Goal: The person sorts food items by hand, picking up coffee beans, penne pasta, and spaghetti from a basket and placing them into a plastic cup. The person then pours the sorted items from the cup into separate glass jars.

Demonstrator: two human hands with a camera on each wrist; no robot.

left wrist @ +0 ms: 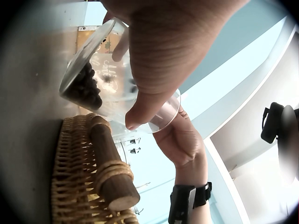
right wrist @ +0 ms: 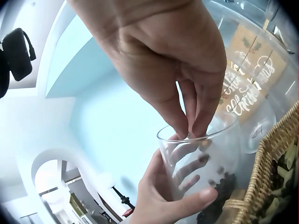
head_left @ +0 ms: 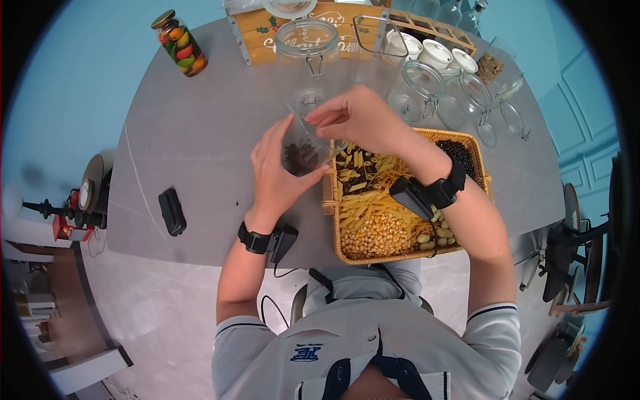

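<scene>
My left hand (head_left: 273, 167) grips a clear glass jar (right wrist: 226, 151) around its side, thumb nearest the basket. The jar leans, its mouth toward my right hand, and dark brown beans (left wrist: 84, 88) lie gathered at its bottom. Over the mouth is my right hand (head_left: 363, 120), pointing down with fingertips drawn together at the rim. A few small brown beans (right wrist: 203, 158) show inside the jar below those fingertips; what stays between them is mostly hidden. Beside the jar, the wicker basket (head_left: 337, 230) holds penne (head_left: 352, 187), corn kernels (head_left: 377, 233), black beans (head_left: 467, 157) and peanuts (head_left: 448, 233).
A tall clip-top jar (head_left: 307, 40) stands behind my hands, before a wooden box (head_left: 257, 43) with white lettering. Open clip-top jars (head_left: 407, 100) stand at the back right near white pots (head_left: 437, 55). At left are a vegetable jar (head_left: 183, 50) and a black case (head_left: 172, 212).
</scene>
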